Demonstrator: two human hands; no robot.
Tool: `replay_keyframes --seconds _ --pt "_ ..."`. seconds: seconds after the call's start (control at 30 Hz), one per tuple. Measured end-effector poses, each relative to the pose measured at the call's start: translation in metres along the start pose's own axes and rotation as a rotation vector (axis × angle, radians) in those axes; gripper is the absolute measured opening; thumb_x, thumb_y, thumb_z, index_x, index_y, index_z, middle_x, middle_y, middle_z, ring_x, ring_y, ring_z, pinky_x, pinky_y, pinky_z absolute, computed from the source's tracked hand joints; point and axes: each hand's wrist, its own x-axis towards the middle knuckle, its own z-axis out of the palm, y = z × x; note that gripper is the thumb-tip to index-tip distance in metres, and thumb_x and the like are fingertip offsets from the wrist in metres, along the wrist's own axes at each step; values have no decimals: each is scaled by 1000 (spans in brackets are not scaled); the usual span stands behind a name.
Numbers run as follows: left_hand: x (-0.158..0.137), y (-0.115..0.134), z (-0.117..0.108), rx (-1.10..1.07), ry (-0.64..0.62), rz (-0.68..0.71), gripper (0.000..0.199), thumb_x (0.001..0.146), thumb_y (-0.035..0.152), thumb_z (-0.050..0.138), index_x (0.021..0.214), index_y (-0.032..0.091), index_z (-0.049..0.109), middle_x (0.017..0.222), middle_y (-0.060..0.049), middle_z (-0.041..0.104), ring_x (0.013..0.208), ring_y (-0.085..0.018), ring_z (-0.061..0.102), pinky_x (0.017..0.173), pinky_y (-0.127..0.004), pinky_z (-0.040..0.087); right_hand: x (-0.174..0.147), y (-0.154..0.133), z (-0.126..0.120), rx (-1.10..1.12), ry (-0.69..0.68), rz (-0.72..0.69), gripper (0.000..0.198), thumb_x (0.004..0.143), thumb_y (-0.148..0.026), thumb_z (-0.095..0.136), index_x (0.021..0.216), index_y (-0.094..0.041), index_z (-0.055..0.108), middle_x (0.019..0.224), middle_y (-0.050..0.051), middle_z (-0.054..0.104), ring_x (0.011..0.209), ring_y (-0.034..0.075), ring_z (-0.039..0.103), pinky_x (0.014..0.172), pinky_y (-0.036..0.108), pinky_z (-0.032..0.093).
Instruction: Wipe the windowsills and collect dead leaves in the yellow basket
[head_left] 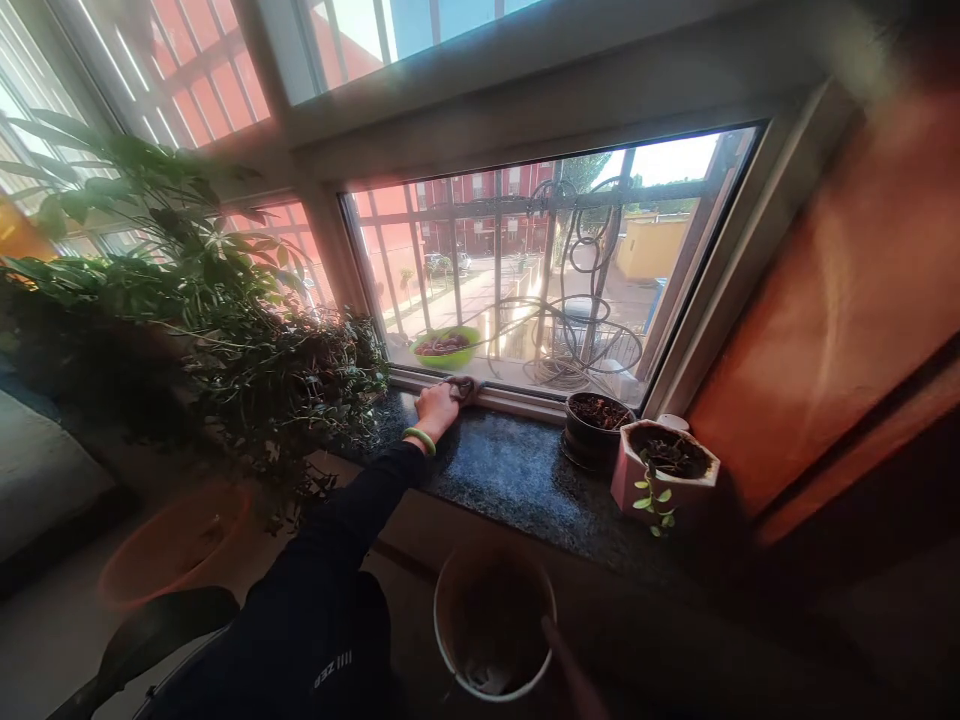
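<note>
My left hand (437,408), a green bangle on its wrist, reaches to the foot of the window. Its fingers are closed on a crumpled greyish cloth (463,388), which touches the lower window frame (517,403) where it meets the sill. Beneath lies the dark speckled stone windowsill (502,460), with a bluish sheen. Below the sill edge stands a pale-rimmed bucket (442,650); its inside is dim, with something light at the bottom. A dim reddish long shape (574,670) crosses the bucket's right rim, too dark to name. I cannot make out my right hand.
Leafy plants (277,370) crowd the sill's left side. A black flowerpot (592,440) and a pink-and-white hexagonal pot (637,490) stand at the right. An orange basin (176,545) is low at left. Behind the glass are a green bowl (457,355), a coiled hose (570,340) and bars.
</note>
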Motion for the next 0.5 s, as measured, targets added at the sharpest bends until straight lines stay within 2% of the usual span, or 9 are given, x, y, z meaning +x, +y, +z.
replay_keyframes --seconds 0.13,0.23,0.33,0.4,0.5 --pt "-20 33 13 -79 -86 224 28 83 24 62 107 23 76 126 -11 70 124 -32 57 100 -41 45 1 1 1 0 11 9 38 94 -42 68 128 -26 62 130 8 62 115 25 62 88 41 59" --pt "-19 45 13 -177 -188 342 23 79 24 66 96 24 80 108 -4 76 106 -24 66 91 -31 50 -1 -1 0 -5 20 12 39 94 -42 68 128 -26 62 130 8 62 115 25 62 88 41 58" --pt "-6 50 6 -262 -229 354 27 84 26 57 95 19 81 89 -2 77 82 -18 69 75 -24 51 -4 -4 -2 -4 25 15 39 94 -42 68 128 -26 62 130 8 62 115 26 62 88 42 59" --pt "3 53 1 -285 -195 323 35 88 27 50 103 16 80 89 -5 77 81 -19 69 73 -25 51 -5 -6 -3 6 24 18 38 94 -42 68 128 -25 62 130 8 62 115 25 62 89 42 58" --pt "7 63 1 -276 -170 304 35 88 28 52 105 16 80 92 -8 76 87 -23 69 78 -27 52 -6 -10 -2 28 16 21 37 95 -41 67 128 -25 62 130 8 62 114 25 63 90 41 58"
